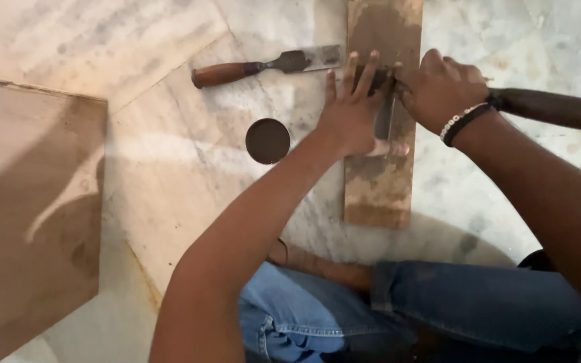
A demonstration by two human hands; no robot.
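Observation:
A long brown sharpening stone [379, 188] lies on the marble floor in front of me. My right hand [438, 87] is closed around a chisel with a dark wooden handle [549, 107] that sticks out to the right; a bead bracelet and a black band circle the wrist. The chisel's blade [384, 117] lies flat across the stone. My left hand [352, 111] presses its spread fingers down on the blade, thumb resting on the stone. A second chisel [263, 67] with a brown wooden handle lies on the floor left of the stone.
A round dark lid or disc [267, 140] sits on the floor left of my left forearm. A large plywood board [28, 208] covers the left side. My knees in blue jeans [438, 302] are at the bottom.

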